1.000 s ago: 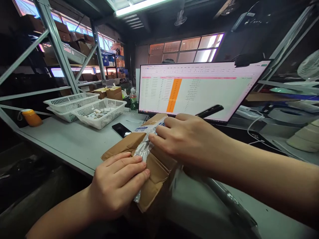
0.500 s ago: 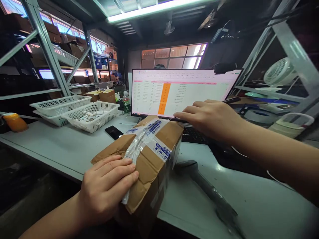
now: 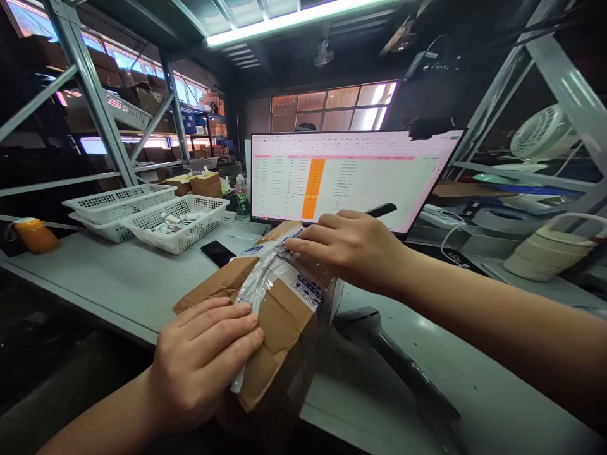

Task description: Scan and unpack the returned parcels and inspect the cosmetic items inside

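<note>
A brown cardboard box (image 3: 282, 319), wrapped with clear tape with blue print, rests at the table's near edge. My left hand (image 3: 208, 354) presses over its near left part, fingers together on the top; the thumb is hidden. A wrinkled strip of tape (image 3: 256, 284) runs along the box top beside those fingertips. My right hand (image 3: 348, 246) is closed around a slim black-handled tool (image 3: 383, 210) over the far end of the box. Its index finger reaches to the tape; the tool's working tip is too hard to make out.
A black barcode scanner (image 3: 393, 354) lies right of the box. Behind stands a monitor (image 3: 370, 177) showing a spreadsheet. White baskets (image 3: 190, 237), a phone (image 3: 217, 253), a green bottle (image 3: 241, 197) and an orange cup (image 3: 35, 235) are on the left; a small fan (image 3: 540, 133) is at right.
My right hand has moved left and down from in front of the monitor to the box's far end, still holding the black-handled tool. My left hand has stayed on the box.
</note>
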The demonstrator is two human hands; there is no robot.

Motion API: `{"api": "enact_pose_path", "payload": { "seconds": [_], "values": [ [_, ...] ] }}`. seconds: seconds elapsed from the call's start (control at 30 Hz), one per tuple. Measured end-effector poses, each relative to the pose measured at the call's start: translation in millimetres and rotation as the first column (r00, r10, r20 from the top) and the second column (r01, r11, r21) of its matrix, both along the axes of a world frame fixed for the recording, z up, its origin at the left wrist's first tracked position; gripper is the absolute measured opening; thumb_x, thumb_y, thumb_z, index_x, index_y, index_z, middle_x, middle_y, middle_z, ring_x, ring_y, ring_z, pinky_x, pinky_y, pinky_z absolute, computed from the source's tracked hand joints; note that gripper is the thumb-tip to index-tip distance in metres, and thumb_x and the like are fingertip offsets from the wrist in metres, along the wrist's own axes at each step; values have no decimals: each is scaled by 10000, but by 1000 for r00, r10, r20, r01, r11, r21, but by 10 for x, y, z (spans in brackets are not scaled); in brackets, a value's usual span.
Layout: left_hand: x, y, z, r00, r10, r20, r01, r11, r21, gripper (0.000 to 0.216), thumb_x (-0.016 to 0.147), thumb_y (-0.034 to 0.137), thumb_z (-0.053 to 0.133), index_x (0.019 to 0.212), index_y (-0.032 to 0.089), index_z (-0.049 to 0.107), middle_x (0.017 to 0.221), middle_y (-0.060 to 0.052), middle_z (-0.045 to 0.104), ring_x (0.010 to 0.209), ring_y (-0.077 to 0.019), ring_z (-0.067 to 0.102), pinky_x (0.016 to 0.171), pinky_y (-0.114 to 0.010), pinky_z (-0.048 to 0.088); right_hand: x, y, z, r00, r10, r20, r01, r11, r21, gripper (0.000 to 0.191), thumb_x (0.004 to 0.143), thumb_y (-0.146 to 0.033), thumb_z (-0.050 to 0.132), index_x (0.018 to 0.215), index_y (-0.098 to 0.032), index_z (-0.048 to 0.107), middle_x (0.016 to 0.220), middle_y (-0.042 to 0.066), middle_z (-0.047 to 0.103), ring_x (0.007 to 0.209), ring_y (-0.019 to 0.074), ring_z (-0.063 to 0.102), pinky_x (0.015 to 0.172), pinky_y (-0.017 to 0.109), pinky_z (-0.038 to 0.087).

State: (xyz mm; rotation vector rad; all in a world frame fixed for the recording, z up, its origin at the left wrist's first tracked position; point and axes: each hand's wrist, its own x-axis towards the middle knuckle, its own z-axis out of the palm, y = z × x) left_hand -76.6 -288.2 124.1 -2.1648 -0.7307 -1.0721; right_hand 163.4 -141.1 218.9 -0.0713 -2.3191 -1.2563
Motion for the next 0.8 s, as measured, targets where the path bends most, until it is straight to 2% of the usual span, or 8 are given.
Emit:
{"api": "enact_pose_path", "payload": {
  "seconds": [0.27,0.4,0.53,0.6,0.67,0.7,0.73,0.8],
  "values": [
    [-43,20,-68,1000,-17,19,18,999,-46,280,1013,144,465,1099,110,729,1082,-80,776,1168,-193,678,1092,-360,501,-25,20,-30,998,-56,41,56,998,5,261,1015,-126,464,1053,-196,712,798,17,712,703,164,545,613,313,281],
    [-48,43,-43,1000,-18,-2,18,998,-55,288,1015,143,455,1093,104,729,1076,-84,778,1164,-197,680,1072,-363,516,107,252,-1,984,-160,82,160,987,3,297,976,-62,465,1098,-197,700,824,27,720,707,164,547,611,307,278],
    [-28,50,19,1000,-12,-10,11,999,-38,261,1009,145,479,1051,114,735,1031,-75,787,1100,-192,711,1031,-351,547,287,580,47,949,-301,96,307,951,-49,334,941,-48,489,1141,-213,699,879,44,734,740,178,567,620,308,296],
    [-27,27,41,1000,-3,-13,3,1000,-18,245,1006,156,495,1024,134,738,1005,-61,792,1052,-186,730,996,-339,571,415,752,63,889,-448,94,457,879,-136,304,922,-46,510,1054,-200,736,871,66,740,759,192,595,619,308,317],
    [-41,3,44,1000,5,-14,-5,1000,-5,235,1007,171,505,1016,153,739,993,-46,794,1028,-177,740,975,-323,581,602,879,30,785,-615,73,606,738,-296,294,894,-38,533,978,-190,770,839,83,749,739,204,629,591,301,336],
    [-52,0,38,1000,6,-1,-6,1000,1,231,1009,181,509,1015,158,739,989,-44,795,1026,-175,740,973,-319,581,719,910,-21,738,-671,70,637,659,-400,307,893,-47,540,1009,-198,781,848,86,761,724,209,649,570,295,346],
    [-65,7,28,1000,4,12,-4,1000,5,226,1009,189,514,1018,159,738,990,-46,795,1029,-175,740,970,-317,581,849,914,-102,711,-701,49,644,622,-445,334,915,-78,529,1097,-213,775,901,91,777,716,222,673,548,297,365],
    [-87,49,6,999,-9,37,8,1000,16,210,998,181,528,1031,158,734,996,-53,793,1031,-182,739,963,-326,585,1142,853,-363,683,-729,29,644,584,-493,336,979,-209,509,1225,-213,738,1040,113,784,744,246,720,554,317,444]
  ]
}}
